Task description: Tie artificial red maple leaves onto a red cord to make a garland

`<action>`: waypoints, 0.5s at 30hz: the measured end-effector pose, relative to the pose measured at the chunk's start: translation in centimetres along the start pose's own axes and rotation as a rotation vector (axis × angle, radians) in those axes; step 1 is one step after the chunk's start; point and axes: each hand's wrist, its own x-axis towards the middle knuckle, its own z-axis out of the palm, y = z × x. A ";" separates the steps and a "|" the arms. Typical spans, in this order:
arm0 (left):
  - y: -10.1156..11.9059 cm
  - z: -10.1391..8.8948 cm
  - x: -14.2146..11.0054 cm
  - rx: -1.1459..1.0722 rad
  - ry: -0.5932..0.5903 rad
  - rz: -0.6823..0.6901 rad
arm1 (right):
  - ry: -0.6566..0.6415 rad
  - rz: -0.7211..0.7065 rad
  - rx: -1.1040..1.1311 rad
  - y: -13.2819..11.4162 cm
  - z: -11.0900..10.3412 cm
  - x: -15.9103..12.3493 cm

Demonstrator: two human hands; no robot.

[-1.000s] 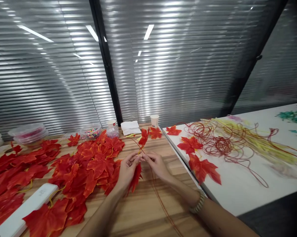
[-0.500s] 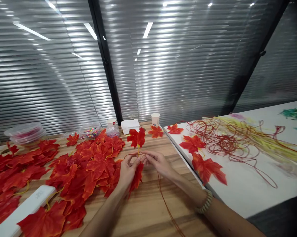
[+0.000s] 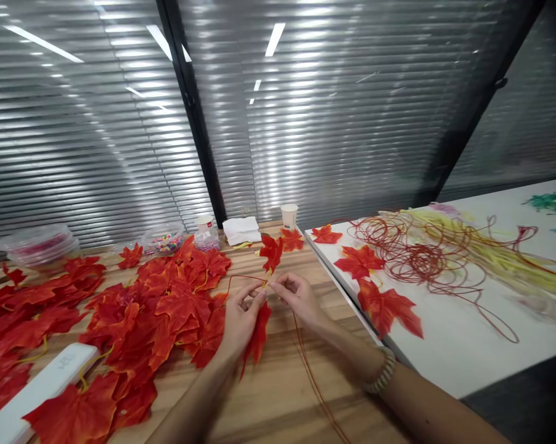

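Over the middle of the wooden table, my left hand [image 3: 241, 317] is closed on an artificial maple leaf by its yellow stem. One red leaf [image 3: 271, 253] stands up above my fingertips, and another red leaf [image 3: 258, 333] hangs below my left hand. My right hand [image 3: 300, 297] pinches at the same spot, with thumb and finger on a thin reddish-brown cord [image 3: 308, 370]. A loop of that cord arches out over my left hand, and its long ends trail down toward the table's near edge. The exact crossing of cord and stem is hidden by my fingertips.
A heap of red maple leaves [image 3: 180, 308] covers the left side, beside a white power bank [image 3: 42, 388]. Plastic tubs [image 3: 37, 243], a bead box [image 3: 167, 240] and paper cups [image 3: 289, 216] line the back. On the white table [image 3: 467, 364] lie tangled cord [image 3: 419, 262] and yellow strands [image 3: 500, 265].
The upright leaf has tilted and shifted right. My fingertips have moved slightly right and up, and the cord loop above my left hand has grown wider.
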 end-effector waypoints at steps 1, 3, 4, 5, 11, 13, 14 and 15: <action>0.0 0.0 0.0 0.009 0.010 0.006 | -0.002 -0.007 -0.002 0.0 0.0 0.0; 0.0 0.1 -0.1 0.023 0.021 0.061 | -0.011 -0.025 -0.005 -0.1 0.1 -0.2; -0.1 0.2 -0.1 0.031 0.021 0.100 | -0.013 -0.037 -0.003 0.0 0.1 -0.2; -0.1 0.2 -0.1 0.037 0.017 0.139 | -0.012 -0.047 0.000 0.0 0.2 -0.3; -0.5 0.4 -0.2 0.052 0.003 0.220 | 0.004 -0.066 -0.028 0.0 0.2 -0.4; -0.6 0.4 -0.2 0.045 0.018 0.216 | 0.003 -0.077 -0.054 0.0 0.2 -0.4; -0.6 0.4 -0.2 0.043 0.025 0.210 | 0.005 -0.080 -0.062 0.0 0.2 -0.4; -0.6 0.5 -0.2 0.040 0.032 0.205 | 0.006 -0.081 -0.070 0.0 0.2 -0.4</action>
